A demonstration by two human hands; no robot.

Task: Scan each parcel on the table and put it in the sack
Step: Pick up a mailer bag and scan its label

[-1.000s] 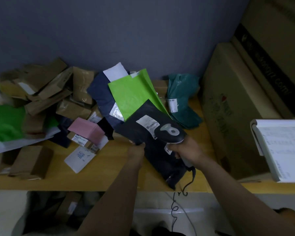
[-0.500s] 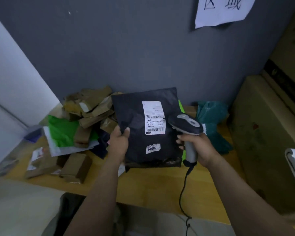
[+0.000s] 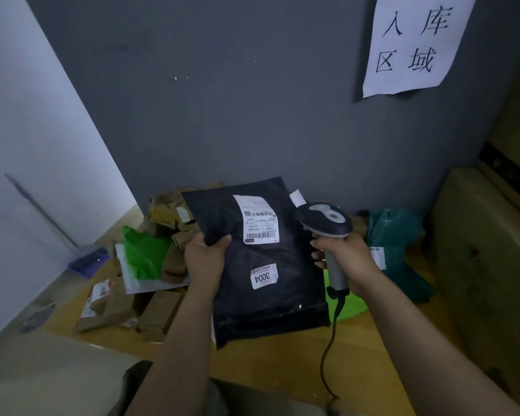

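A black plastic parcel (image 3: 285,292) with a white shipping label and a "3004" sticker stands upright above the wooden table (image 3: 282,361), its label side facing me. My left hand (image 3: 204,259) grips its left edge. My right hand (image 3: 345,259) holds a grey corded barcode scanner (image 3: 324,223) just right of the parcel, its head level with the label. A dark opening (image 3: 150,385) shows below the table's front edge; whether it is the sack I cannot tell.
Brown cardboard parcels (image 3: 168,211) and a green bag (image 3: 144,253) are heaped at the table's left. A teal bag (image 3: 394,235) lies at the right. Large cartons (image 3: 487,265) line the right side. A paper sign (image 3: 415,40) hangs on the grey wall.
The black parcel came off the pile and now stands upright with its label toward me. The scanner rose beside it. My view tilted up and left.
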